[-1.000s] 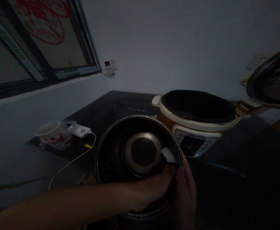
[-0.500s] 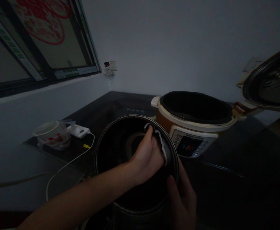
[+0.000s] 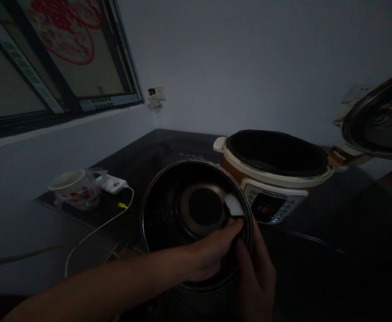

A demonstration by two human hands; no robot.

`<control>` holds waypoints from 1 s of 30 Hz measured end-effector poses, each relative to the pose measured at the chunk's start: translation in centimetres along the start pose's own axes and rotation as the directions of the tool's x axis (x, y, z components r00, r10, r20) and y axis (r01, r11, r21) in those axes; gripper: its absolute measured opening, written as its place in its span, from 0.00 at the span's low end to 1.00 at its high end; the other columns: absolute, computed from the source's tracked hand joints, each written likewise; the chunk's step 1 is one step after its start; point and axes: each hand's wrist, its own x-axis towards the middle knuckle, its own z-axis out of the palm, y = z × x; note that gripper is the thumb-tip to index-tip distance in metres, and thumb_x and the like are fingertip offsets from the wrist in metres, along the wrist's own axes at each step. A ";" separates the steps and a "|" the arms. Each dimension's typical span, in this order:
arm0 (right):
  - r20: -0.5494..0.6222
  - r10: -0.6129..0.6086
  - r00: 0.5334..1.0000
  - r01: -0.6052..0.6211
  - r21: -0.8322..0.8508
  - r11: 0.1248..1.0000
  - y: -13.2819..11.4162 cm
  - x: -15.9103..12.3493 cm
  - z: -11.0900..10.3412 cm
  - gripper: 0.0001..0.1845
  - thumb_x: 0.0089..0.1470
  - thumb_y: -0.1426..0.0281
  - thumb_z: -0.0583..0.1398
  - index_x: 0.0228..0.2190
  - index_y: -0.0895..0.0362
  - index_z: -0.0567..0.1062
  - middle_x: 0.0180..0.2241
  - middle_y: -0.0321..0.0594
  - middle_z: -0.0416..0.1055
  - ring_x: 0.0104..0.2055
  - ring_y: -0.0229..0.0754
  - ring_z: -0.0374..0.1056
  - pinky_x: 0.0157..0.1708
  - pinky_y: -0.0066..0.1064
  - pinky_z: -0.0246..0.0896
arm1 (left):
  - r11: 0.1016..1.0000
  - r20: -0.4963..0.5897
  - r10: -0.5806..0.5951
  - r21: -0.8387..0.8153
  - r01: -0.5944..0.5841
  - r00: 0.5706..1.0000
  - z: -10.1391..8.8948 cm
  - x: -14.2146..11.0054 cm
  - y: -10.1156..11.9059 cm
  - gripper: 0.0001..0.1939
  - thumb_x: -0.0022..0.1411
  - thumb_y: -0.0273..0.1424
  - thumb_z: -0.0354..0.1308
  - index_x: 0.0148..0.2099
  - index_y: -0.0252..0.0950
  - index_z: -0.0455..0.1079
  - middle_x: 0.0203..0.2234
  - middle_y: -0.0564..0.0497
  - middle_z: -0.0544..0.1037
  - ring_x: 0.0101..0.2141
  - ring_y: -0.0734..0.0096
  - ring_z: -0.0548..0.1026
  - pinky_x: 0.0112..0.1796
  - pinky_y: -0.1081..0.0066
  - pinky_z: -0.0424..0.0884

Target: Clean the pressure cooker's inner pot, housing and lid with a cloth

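Note:
A dark inner pot (image 3: 169, 197) is tilted toward me in front of the rice cooker. My left hand (image 3: 212, 252) reaches inside it, its fingers pinched on a small white cloth (image 3: 233, 205) pressed against the pot's right inner wall. My right hand (image 3: 256, 277) grips the pot's right rim from outside, thumb over the edge. The pot's bottom shows a pale ring around a dark centre.
An orange and cream rice cooker (image 3: 276, 179) stands behind with its lid (image 3: 377, 120) swung up at the right. On the dark counter (image 3: 317, 268) at the left are a white bowl (image 3: 73, 188) and a charger with a white cable (image 3: 113, 184). A window (image 3: 48, 58) fills the upper left.
My left hand was near the pot's lower right wall, went up to the far rim with the cloth, and has come back down to the right wall. The pot has shifted slightly right.

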 end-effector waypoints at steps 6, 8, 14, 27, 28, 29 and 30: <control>0.014 0.032 0.999 -0.033 0.075 0.997 -0.3 0.2 0.3 0.27 0.60 0.62 0.57 0.60 0.48 0.64 0.64 0.39 0.58 0.66 0.50 0.52 0.64 0.49 0.46 | 0.994 0.013 0.074 -0.076 -0.073 0.997 0.7 -0.8 0.4 0.22 0.66 0.39 0.48 0.58 0.35 0.65 0.52 0.45 0.74 0.55 0.63 0.67 0.61 0.61 0.50; 0.019 0.020 1.000 -0.021 0.064 0.998 -0.6 0.2 0.3 0.26 0.59 0.62 0.58 0.59 0.48 0.66 0.63 0.39 0.60 0.66 0.51 0.52 0.64 0.50 0.46 | 0.975 0.009 0.122 -0.186 -0.118 0.992 1.4 -0.7 1.7 0.22 0.68 0.39 0.42 0.54 0.33 0.68 0.49 0.43 0.75 0.53 0.62 0.69 0.59 0.61 0.54; -0.015 0.004 1.000 -0.004 -0.027 1.000 -1.0 -0.1 -0.1 0.26 0.59 0.61 0.58 0.58 0.48 0.67 0.63 0.39 0.60 0.67 0.51 0.51 0.64 0.49 0.48 | 0.815 -0.136 0.326 -0.462 -0.351 0.935 1.4 0.2 6.2 0.19 0.67 0.34 0.38 0.36 0.36 0.69 0.35 0.45 0.76 0.42 0.62 0.74 0.48 0.60 0.68; -0.048 0.016 0.999 -0.017 -0.031 0.999 -0.6 -0.3 -0.4 0.26 0.59 0.62 0.59 0.58 0.49 0.67 0.63 0.38 0.59 0.67 0.52 0.51 0.63 0.48 0.50 | 0.613 -0.389 0.460 -0.512 -0.602 0.799 -5.5 -1.9 8.8 0.17 0.60 0.25 0.43 0.46 0.28 0.69 0.33 0.43 0.78 0.36 0.63 0.78 0.49 0.60 0.71; -0.049 0.011 0.999 -0.012 -0.026 1.000 -0.5 -0.3 -0.4 0.26 0.59 0.62 0.59 0.58 0.48 0.68 0.63 0.38 0.59 0.67 0.52 0.51 0.63 0.48 0.50 | 0.606 -0.393 0.468 -0.509 -0.611 0.791 -6.0 -2.3 8.6 0.18 0.59 0.25 0.43 0.48 0.27 0.68 0.34 0.42 0.79 0.37 0.63 0.78 0.49 0.59 0.71; -0.049 0.007 0.999 -0.008 -0.021 1.000 -0.5 -0.2 -0.4 0.25 0.59 0.62 0.59 0.58 0.48 0.68 0.63 0.37 0.59 0.67 0.51 0.51 0.63 0.49 0.50 | 0.601 -0.396 0.478 -0.504 -0.621 0.784 -6.3 -2.7 8.4 0.19 0.58 0.24 0.44 0.50 0.27 0.68 0.36 0.42 0.79 0.38 0.62 0.78 0.50 0.59 0.71; -0.048 0.004 0.999 -0.005 -0.017 1.000 -0.4 -0.2 -0.4 0.25 0.59 0.62 0.59 0.57 0.47 0.68 0.63 0.37 0.59 0.67 0.51 0.51 0.63 0.49 0.50 | 0.596 -0.402 0.484 -0.498 -0.629 0.777 -6.4 -3.1 8.3 0.20 0.57 0.24 0.44 0.51 0.27 0.67 0.38 0.41 0.79 0.40 0.60 0.78 0.50 0.57 0.71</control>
